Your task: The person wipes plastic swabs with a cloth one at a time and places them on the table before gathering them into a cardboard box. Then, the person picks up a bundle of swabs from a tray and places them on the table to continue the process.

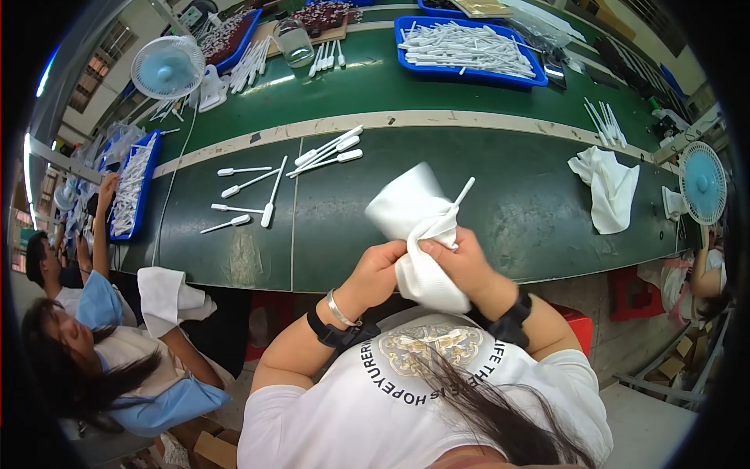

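A green workbench [484, 211] fills the frame's middle. Just below its centre, a white cloth [412, 227] bunches between both hands, wrapped round a white plastic stick [462, 192] whose long axis slants up to the right, its tip poking out above the right hand [462, 262]. That hand's fingers curl closed on cloth and stick; the left hand [380, 266] pinches the cloth's lower fold, equally near.

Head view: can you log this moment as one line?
left hand: grips white cloth | right hand: holds white plastic pipette wrapped in cloth | green conveyor belt: loose pipettes lying
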The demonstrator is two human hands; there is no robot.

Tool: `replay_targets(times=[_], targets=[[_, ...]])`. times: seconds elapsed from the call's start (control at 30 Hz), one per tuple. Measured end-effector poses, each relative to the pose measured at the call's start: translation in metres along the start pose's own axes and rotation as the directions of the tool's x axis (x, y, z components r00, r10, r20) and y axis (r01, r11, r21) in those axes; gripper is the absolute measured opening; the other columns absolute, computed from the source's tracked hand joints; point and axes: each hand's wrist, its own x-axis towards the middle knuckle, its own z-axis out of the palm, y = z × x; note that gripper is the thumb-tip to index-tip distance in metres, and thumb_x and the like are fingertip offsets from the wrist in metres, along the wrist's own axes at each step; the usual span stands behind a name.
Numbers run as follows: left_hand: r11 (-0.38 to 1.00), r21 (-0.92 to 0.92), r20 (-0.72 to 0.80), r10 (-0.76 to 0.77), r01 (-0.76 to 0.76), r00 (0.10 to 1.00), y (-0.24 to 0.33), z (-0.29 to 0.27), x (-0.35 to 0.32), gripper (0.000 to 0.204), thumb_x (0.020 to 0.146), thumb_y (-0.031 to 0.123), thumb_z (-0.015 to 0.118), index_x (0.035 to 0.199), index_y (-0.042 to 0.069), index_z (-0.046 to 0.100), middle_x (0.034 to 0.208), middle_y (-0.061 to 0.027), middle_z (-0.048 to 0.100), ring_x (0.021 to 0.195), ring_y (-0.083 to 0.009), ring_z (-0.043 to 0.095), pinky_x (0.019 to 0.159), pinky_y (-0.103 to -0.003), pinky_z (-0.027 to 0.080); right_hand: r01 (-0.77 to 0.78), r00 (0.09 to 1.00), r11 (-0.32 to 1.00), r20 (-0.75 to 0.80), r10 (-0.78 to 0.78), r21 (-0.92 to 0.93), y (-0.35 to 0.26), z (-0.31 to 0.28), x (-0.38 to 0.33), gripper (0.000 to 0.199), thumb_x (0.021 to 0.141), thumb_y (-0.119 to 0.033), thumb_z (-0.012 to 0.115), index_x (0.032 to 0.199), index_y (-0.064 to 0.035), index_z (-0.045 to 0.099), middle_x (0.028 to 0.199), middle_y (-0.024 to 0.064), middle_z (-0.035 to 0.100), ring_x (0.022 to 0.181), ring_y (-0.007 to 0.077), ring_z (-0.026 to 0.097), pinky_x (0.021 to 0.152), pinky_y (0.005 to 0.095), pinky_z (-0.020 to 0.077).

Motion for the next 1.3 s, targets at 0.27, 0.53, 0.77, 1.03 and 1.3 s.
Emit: replay_targets(times=[0.27, 0.53, 0.77, 1.03, 1.3], targets=[[0.564, -0.738, 0.394, -0.087, 0.371, 0.915, -0.019, -0.02, -0.002, 0.03, 0.09, 0.016, 0.045, 0.11, -0.005, 0.051, 0.101, -0.0121, 0.059, 0.087, -0.017, 0.059, 0.076, -0.027, 0.048, -0.145, 0.978, 0.925, -0.089, 0.187, 0.351, -0.032, -0.009, 0.011, 0.021, 0.083, -0.013, 0.059, 0.1, -0.0006, 0.058, 0.091, 0.0047, 0.061, 0.081, 0.0115, 0.058, 0.071, 0.025, 0.0472], [0.789, -0.535, 0.165, -0.252, 0.301, 0.954, -0.001, -0.016, -0.01, 0.031, 0.089, 0.016, 0.048, 0.113, -0.004, 0.052, 0.1, -0.0093, 0.06, 0.087, -0.0172, 0.059, 0.077, -0.026, 0.048, -0.032, 0.999, 0.999, 0.014, 0.032, 0.015, 0.001, 0.018, -0.008, 0.019, 0.079, -0.007, 0.061, 0.097, -0.0009, 0.058, 0.088, 0.0034, 0.061, 0.077, 0.0093, 0.056, 0.068, 0.0256, 0.0469], [0.317, -0.769, 0.639, 0.328, 0.556, 0.696, -0.05, -0.025, -0.007, 0.024, 0.089, 0.016, 0.048, 0.104, 0.0, 0.057, 0.084, -0.0052, 0.062, 0.066, -0.0107, 0.059, 0.056, -0.025, 0.049, 0.056, 0.966, 0.934, -0.255, 0.038, 0.353, -0.012, -0.005, 0.009, 0.02, 0.083, -0.006, 0.055, 0.102, 0.0019, 0.054, 0.094, 0.008, 0.06, 0.078, 0.0151, 0.058, 0.069, 0.0281, 0.0483], [0.63, -0.702, 0.168, -0.308, 0.333, 0.936, -0.002, -0.01, -0.022, 0.025, 0.09, 0.016, 0.044, 0.105, -0.002, 0.055, 0.075, -0.0018, 0.058, 0.051, -0.008, 0.051, 0.043, -0.023, 0.041, 0.058, 0.982, 0.991, -0.184, -0.036, 0.117, 0.027, -0.004, -0.004, 0.023, 0.087, -0.008, 0.049, 0.107, 0.0018, 0.051, 0.098, 0.0117, 0.059, 0.085, 0.0199, 0.059, 0.072, 0.0306, 0.0485], [0.753, -0.612, 0.2, -0.148, 0.241, 0.969, -0.012, -0.023, -0.017, 0.027, 0.09, 0.018, 0.046, 0.107, -0.002, 0.056, 0.087, -0.0058, 0.061, 0.065, -0.0097, 0.057, 0.057, -0.023, 0.048, 0.165, 0.984, 0.97, -0.042, -0.175, -0.177, 0.029, 0.014, -0.008, 0.026, 0.083, -0.004, 0.053, 0.108, 0.0028, 0.051, 0.099, 0.0108, 0.058, 0.089, 0.0171, 0.057, 0.078, 0.0299, 0.0461]])
